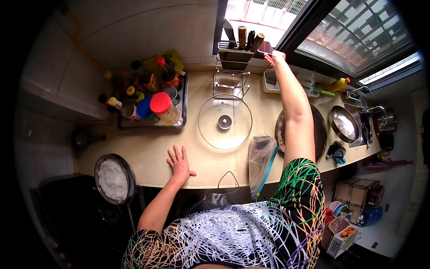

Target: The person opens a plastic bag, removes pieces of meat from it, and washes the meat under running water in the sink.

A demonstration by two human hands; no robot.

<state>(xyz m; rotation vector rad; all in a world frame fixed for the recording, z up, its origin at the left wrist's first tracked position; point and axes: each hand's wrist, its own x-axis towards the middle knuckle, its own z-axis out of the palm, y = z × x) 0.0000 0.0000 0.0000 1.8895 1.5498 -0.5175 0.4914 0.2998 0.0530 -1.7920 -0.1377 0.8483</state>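
Note:
My left hand lies flat on the countertop near its front edge, fingers spread, holding nothing. My right hand is stretched far forward to the windowsill, its fingers bent around the near end of a flat, dark reddish object whose kind I cannot tell. Just left of that hand stands a knife rack with several handles sticking up. Between my arms a glass lid with a round knob rests on the counter. A clear zip bag with a blue strip hangs over the front edge.
A tray of sauce bottles and jars stands at the left. A pan holding white contents sits lower left. My right forearm passes over a round dark board. A metal pan is by the sink.

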